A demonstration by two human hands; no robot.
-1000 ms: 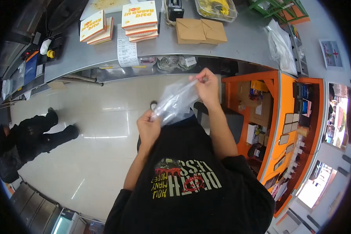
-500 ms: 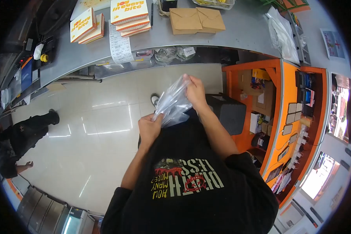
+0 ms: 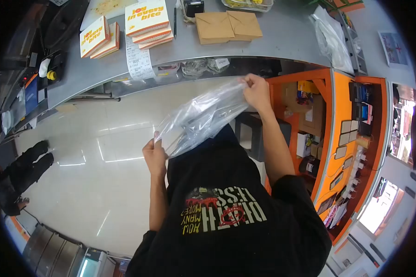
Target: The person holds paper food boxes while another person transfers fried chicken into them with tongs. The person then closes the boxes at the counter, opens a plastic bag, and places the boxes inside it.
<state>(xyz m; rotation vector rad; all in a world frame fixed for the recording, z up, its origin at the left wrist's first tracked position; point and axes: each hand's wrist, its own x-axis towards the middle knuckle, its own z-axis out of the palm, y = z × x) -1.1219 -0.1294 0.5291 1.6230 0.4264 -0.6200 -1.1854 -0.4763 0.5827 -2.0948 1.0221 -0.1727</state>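
Observation:
A clear plastic bag [image 3: 203,115] is stretched between my two hands, in front of my body and above the floor. My left hand [image 3: 156,154] pinches its lower left end, fingers closed. At the upper right end, my right hand [image 3: 256,90] grips the bag's edge, also closed. The bag looks thin, shiny and creased, and I see nothing inside it. Beyond it on the metal counter [image 3: 171,53] stand stacked printed boxes [image 3: 148,18], two more printed boxes [image 3: 97,37] and brown paper packets [image 3: 229,27].
A long receipt [image 3: 139,62] hangs over the counter's edge. White plastic bags [image 3: 330,39] lie at the counter's right end. An orange shelf unit [image 3: 337,92] stands on my right, beside a dark grey bin [image 3: 259,134]. Another person [image 3: 21,173] is at the far left.
My hands have moved apart, the left one leftward and down, the right one rightward and up. The bunched plastic bag is now spread wide. The person at the left has shifted.

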